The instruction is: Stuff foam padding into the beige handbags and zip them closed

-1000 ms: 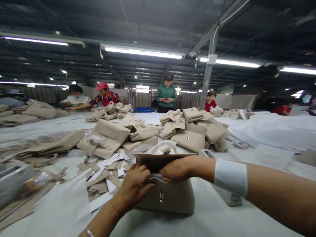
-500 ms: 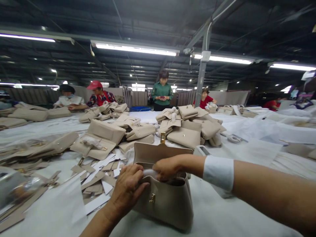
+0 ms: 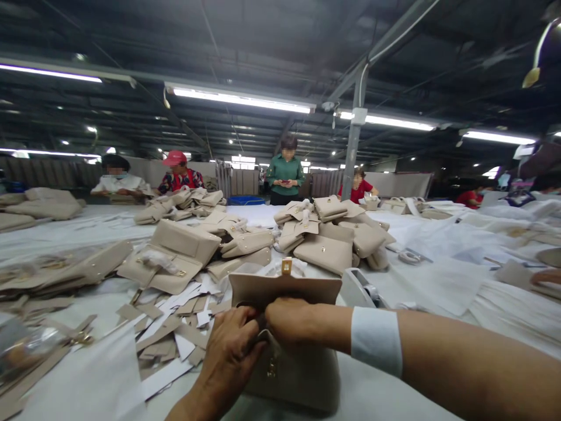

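Observation:
A beige handbag (image 3: 298,374) stands upright on the white table right in front of me, its flap (image 3: 284,289) raised with a gold clasp at the top. My left hand (image 3: 230,348) grips the bag's front rim at its mouth, fingers curled. My right hand (image 3: 289,318), with a white band on the wrist, is closed at the bag's opening beside the left one, fingers tucked in. What the fingers pinch inside the mouth is hidden.
Piles of beige handbags (image 3: 326,234) and flat bag parts (image 3: 175,254) cover the table's middle. Paper and card strips (image 3: 175,327) lie to my left. A tape dispenser (image 3: 359,286) sits just right of the bag. Several people (image 3: 284,175) work at the far side.
The bag's flap has swung up and now stands upright. Both hands have drawn closer together at the bag's mouth.

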Action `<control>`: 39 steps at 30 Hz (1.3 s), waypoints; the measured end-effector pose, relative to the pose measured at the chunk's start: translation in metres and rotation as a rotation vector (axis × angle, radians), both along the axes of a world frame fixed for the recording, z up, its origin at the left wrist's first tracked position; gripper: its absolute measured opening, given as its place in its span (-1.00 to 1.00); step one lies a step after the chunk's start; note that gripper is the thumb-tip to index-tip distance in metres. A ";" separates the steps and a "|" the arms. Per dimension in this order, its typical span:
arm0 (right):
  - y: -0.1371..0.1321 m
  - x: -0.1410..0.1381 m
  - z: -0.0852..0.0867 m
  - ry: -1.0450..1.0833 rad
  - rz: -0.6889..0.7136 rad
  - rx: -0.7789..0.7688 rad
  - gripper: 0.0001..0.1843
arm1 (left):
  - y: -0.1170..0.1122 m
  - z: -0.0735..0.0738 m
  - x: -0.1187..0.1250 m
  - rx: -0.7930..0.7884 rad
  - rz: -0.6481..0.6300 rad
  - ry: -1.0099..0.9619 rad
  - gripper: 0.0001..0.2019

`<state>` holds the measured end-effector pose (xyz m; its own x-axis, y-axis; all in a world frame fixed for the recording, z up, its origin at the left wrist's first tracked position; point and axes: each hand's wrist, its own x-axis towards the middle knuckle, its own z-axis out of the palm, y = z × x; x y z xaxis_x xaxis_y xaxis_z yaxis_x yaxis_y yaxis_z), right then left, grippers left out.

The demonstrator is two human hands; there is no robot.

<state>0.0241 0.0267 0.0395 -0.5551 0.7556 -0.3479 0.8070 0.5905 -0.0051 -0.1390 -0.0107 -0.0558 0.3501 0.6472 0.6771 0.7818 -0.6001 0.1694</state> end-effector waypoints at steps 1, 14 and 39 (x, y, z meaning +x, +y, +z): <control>0.000 0.002 -0.001 0.028 -0.005 -0.008 -0.70 | 0.002 -0.001 -0.001 -0.007 0.005 0.006 -0.96; -0.009 0.005 -0.013 0.284 -0.156 0.027 -0.67 | 0.009 -0.010 -0.001 0.058 0.008 0.001 -0.94; -0.072 0.105 -0.042 0.534 -0.227 0.498 -0.51 | 0.024 0.082 0.074 -0.422 -0.234 0.321 -0.79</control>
